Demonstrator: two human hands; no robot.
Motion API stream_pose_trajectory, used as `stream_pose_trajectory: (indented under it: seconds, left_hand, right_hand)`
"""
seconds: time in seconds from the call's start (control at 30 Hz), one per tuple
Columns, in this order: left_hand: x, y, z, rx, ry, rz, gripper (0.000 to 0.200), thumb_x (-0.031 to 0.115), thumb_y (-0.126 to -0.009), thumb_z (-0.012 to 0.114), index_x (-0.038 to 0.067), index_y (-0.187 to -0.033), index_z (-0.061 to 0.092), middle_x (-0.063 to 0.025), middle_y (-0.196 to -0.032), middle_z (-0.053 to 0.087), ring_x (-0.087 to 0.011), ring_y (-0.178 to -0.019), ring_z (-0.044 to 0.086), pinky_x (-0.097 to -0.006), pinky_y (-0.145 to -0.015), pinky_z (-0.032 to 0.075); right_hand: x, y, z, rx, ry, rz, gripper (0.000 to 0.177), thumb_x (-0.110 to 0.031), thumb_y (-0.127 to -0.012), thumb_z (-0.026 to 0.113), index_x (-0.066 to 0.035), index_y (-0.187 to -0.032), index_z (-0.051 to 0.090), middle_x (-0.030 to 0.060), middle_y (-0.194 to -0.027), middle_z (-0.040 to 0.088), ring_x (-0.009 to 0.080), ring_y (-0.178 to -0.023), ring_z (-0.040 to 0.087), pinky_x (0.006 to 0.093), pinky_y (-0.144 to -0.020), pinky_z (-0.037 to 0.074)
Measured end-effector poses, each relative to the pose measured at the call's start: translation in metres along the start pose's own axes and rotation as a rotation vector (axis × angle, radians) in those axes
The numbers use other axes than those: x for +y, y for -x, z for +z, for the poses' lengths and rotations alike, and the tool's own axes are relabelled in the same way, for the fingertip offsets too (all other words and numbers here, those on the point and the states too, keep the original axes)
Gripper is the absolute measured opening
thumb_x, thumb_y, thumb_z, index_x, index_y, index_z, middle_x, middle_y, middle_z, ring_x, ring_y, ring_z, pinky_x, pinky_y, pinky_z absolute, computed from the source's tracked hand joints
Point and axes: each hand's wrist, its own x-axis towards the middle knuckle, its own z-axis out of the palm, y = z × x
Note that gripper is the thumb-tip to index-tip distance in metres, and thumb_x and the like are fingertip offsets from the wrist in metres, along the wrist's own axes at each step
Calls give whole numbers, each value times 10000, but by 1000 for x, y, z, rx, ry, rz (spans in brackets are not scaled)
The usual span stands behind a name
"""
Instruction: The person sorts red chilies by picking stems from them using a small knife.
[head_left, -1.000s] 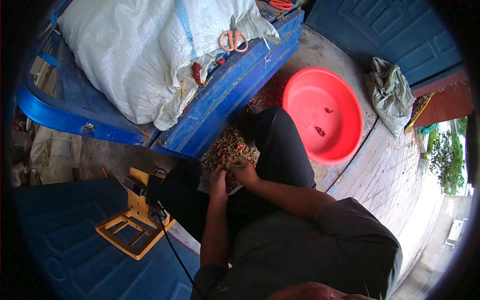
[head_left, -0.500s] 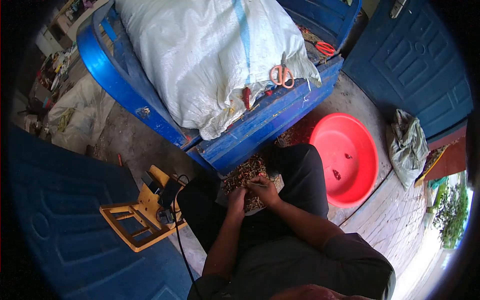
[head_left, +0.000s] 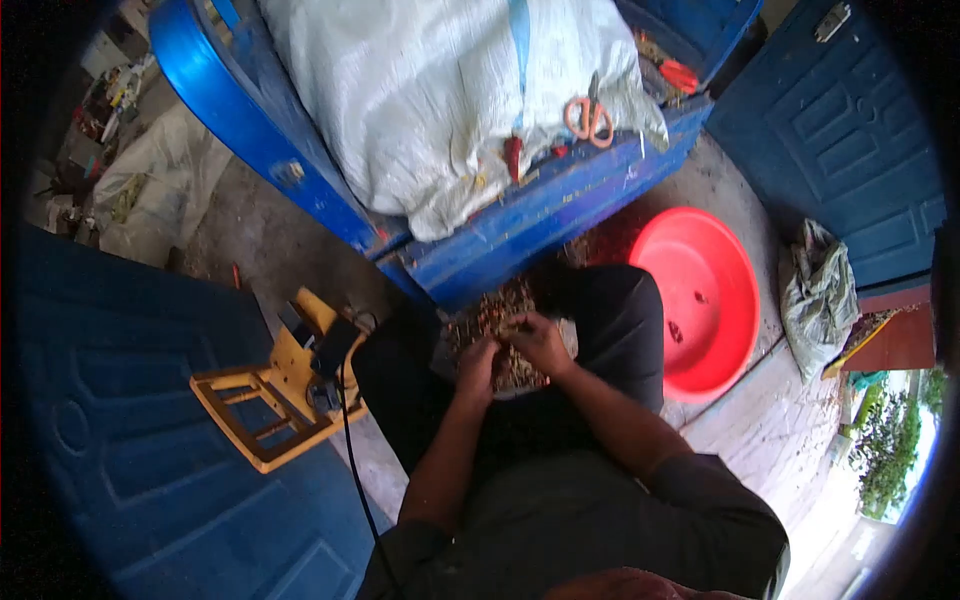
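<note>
My left hand (head_left: pixel 478 364) and my right hand (head_left: pixel 540 345) meet over my lap, fingers closed and nearly touching. Whatever is pinched between them is too small and blurred to name. Just beneath lies a heap of small brown and reddish stem-like bits (head_left: pixel 490 312), in a pale-edged container or sheet between my knees. My hands hide part of this heap. Beyond, a dried red chili pepper (head_left: pixel 514 158) rests against a white woven sack (head_left: pixel 420 90), with pink-handled scissors (head_left: pixel 588 122) beside it.
The sack lies on a blue metal cart bed (head_left: pixel 540 225). Right of my knee stands a red plastic basin (head_left: pixel 715 300) with a few dark red bits inside. A yellow wooden stand (head_left: pixel 290 365) with a black cable is at left. Red-handled scissors (head_left: pixel 680 76) lie further back.
The view has shifted, so the cart and sack sit higher and further right. My hands stay together over the heap, with the right fingers slightly raised.
</note>
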Motion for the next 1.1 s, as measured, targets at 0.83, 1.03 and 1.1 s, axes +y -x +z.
stream_pose_trajectory:
  seconds: [0.83, 1.03, 1.1]
  left_hand:
    - [-17, -18, 19, -141, 57, -52, 106, 155, -914, 510, 69, -969, 539, 40, -642, 457, -59, -436, 359, -223, -378, 253]
    - [-21, -18, 20, -90, 32, -80, 141, 185, -904, 528, 66, -972, 560, 43, -637, 439, -58, -451, 368, -229, -383, 265]
    - [-19, -16, 19, -99, 26, -77, 143, 183, -903, 527, 63, -972, 565, 42, -636, 438, -59, -452, 372, -229, -385, 265]
  right_hand:
    - [3, -19, -18, 212, -1219, 774, 112, -131, -989, 575, -26, -981, 612, 101, -879, 649, 252, -816, 646, 411, -832, 541]
    - [3, -19, -21, 222, -710, 711, 131, -139, -997, 567, -19, -961, 604, 86, -865, 644, 217, -799, 641, 383, -790, 556]
    - [8, -17, -24, 53, -869, 663, 161, -183, -988, 597, -27, -1018, 573, 86, -898, 610, 203, -808, 608, 343, -738, 504]
